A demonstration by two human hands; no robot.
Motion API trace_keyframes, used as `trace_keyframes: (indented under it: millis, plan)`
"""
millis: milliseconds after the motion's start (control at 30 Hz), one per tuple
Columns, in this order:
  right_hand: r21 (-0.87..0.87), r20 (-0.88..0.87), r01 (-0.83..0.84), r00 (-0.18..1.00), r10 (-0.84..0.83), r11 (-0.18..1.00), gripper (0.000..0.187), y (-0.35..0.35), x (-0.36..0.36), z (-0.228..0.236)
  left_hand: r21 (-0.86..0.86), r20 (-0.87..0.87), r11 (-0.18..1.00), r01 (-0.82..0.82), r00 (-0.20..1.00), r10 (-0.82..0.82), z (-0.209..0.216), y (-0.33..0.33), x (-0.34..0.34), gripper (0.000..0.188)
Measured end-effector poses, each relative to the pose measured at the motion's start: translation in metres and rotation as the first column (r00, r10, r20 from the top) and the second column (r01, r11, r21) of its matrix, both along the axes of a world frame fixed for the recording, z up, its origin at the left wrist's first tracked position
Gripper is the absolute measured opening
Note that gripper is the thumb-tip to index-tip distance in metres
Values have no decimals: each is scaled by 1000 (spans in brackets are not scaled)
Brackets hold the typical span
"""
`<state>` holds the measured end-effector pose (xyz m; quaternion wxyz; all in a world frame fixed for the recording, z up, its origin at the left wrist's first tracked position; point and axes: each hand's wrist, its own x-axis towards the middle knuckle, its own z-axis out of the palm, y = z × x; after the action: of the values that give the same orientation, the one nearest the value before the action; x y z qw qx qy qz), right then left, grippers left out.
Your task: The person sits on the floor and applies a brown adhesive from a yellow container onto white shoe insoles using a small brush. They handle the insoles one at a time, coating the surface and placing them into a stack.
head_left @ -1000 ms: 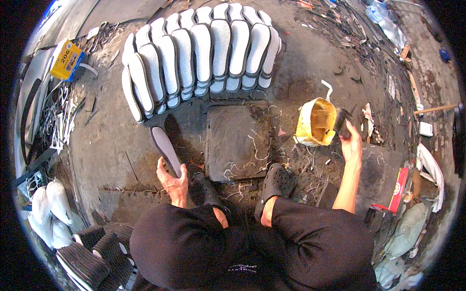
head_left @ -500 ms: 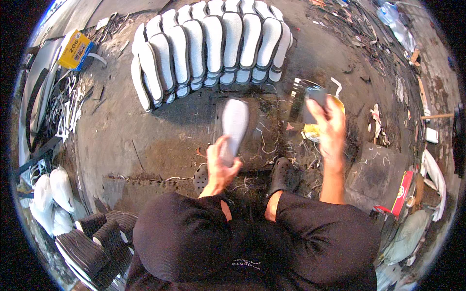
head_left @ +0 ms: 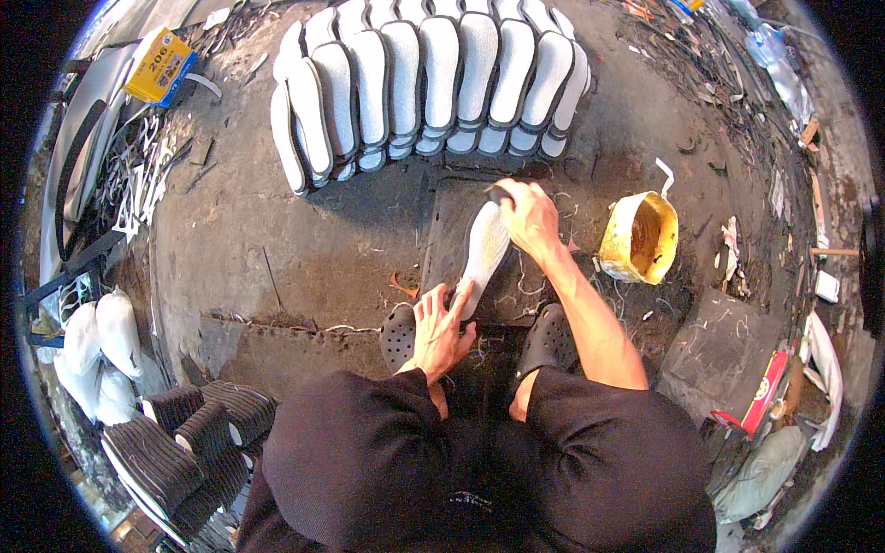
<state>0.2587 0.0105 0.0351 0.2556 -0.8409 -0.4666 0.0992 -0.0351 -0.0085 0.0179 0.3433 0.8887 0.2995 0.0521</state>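
Observation:
A white shoe sole (head_left: 487, 241) lies aslant on the ground between my feet, its toe pointing away. My left hand (head_left: 436, 330) grips its heel end, with the fingers along the edge. Over the toe end, my right hand (head_left: 530, 219) is closed on a dark flat piece (head_left: 499, 194), pressed to the sole's surface. Most of that piece is hidden by my fingers, so I cannot tell its kind. To the right stands a yellowish bucket (head_left: 612, 241) with brown residue inside and a white strip sticking up from its rim.
Overlapping rows of white soles with dark edges (head_left: 439, 69) stand beyond my hands. Stacked dark ribbed soles (head_left: 152, 465) lie at lower left, near white bags (head_left: 118, 332). A yellow box (head_left: 161, 66) sits far left; a red box (head_left: 763, 392) lies at right. Scraps litter both sides.
My right hand has moved left from above the bucket to the sole's toe, carrying the dark piece. The sole, in my left hand, is now lower and tilted to the right.

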Motion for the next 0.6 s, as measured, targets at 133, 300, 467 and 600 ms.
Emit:
trace_keyframes:
  millis: [133,300,467,600]
  plan:
    - [-193,92,-523,833,546,830,32,21,3,10,13,22,1000,-6,1000,6,0,4,1,99]
    - [-80,139,-528,834,534,845,35,2,40,17,5,4,1000,-21,1000,21,4,3,3,95]
    - [-84,149,-305,937,315,949,47,-83,-19,3,-27,-73,1000,-11,997,9,8,10,3,90]
    - [-35,108,-266,957,268,963,41,-72,-9,19,-10,-16,1000,-15,1000,15,9,9,12,88]
